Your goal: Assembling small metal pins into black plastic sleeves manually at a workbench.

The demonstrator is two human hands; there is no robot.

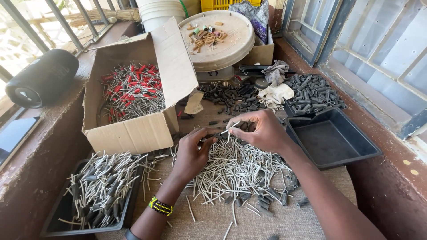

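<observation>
My left hand and my right hand meet over a loose heap of thin pale grey pins on a cloth-covered table. My right hand pinches one pale pin between thumb and fingers. My left hand, with a yellow and black beaded band on its wrist, pinches a small dark sleeve close to that pin's tip. Short dark grey sleeves lie scattered at the heap's near right edge.
An open cardboard box of red-tipped pins stands at the left. A black tray with assembled pins sits at the near left, an empty black tray at the right, piles of dark sleeves behind. A round beige lid and a black cylinder speaker lie further back.
</observation>
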